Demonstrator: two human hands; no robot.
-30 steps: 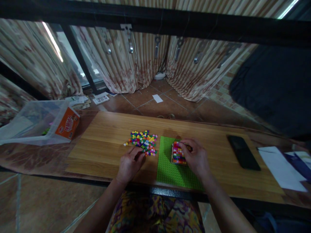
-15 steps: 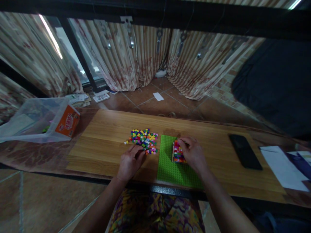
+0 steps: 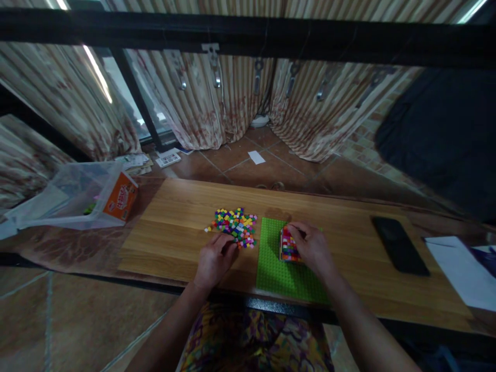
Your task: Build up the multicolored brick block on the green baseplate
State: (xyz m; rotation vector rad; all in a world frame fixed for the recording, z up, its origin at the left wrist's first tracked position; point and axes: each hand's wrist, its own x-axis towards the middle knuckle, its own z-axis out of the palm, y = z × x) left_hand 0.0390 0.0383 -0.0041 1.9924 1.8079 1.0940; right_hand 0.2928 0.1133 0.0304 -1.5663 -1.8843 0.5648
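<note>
A loose pile of tiny multicoloured toy bricks [image 3: 238,223] lies on the wooden board. At the pile's near edge is my left hand [image 3: 214,260], its fingers curled and the tips drawn together; what they hold, if anything, is too small to make out. To the right of the pile, a green studded baseplate [image 3: 271,276] carries a small block built of colourful bricks [image 3: 287,248]. My right hand [image 3: 313,249] reaches over this block from the right, with thumb and forefinger pinched at its top far edge. The hand covers the block's right part.
A black phone [image 3: 399,245] lies on the board [image 3: 166,217] at right, with white paper [image 3: 463,271] beyond it. A clear plastic box [image 3: 70,219] with an orange label stands at left. Curtains [image 3: 232,103] hang behind, and a dark cloth shape [image 3: 445,139] fills the right back.
The whole view has shifted slightly, so everything sits a little further right and lower. Both hands stay at nearly the same places, left by the pile, right on the block.
</note>
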